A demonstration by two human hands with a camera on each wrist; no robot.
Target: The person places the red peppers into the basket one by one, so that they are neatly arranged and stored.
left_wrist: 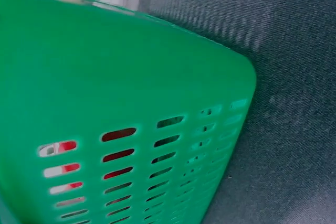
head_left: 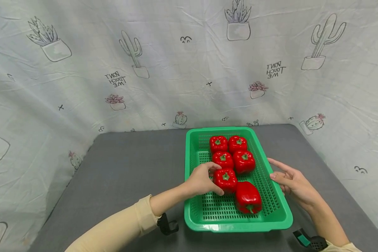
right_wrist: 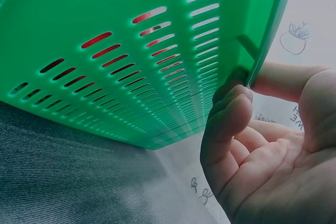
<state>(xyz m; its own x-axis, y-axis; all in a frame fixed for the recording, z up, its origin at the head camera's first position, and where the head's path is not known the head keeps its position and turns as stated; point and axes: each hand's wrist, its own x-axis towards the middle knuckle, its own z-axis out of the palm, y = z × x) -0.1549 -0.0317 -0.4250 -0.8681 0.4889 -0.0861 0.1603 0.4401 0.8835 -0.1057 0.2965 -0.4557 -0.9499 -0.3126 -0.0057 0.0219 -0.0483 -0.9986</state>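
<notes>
A green plastic basket (head_left: pixel 236 227) with slotted walls holds several red bell peppers. My left hand (head_left: pixel 201 180) reaches over its left rim and grips the nearest upright bell pepper (head_left: pixel 225 184), thumb in front and fingers behind. To the right of it another bell pepper (head_left: pixel 248 196) lies on its side, stem toward me. Other bell peppers (head_left: pixel 244 161) stand stem up in two columns behind. At the right rim, my right hand (head_left: pixel 297 185) pinches the basket edge between thumb and fingers, also plain in the right wrist view. The left wrist view has the basket's outer wall (left_wrist: pixel 131 72); the left hand is hidden there.
The basket rests on a grey cloth-covered table (head_left: pixel 129 168), right of its middle. A white curtain (head_left: pixel 163 63) printed with potted cacti hangs behind and along both sides. Each wrist wears a black strap (head_left: pixel 167 224).
</notes>
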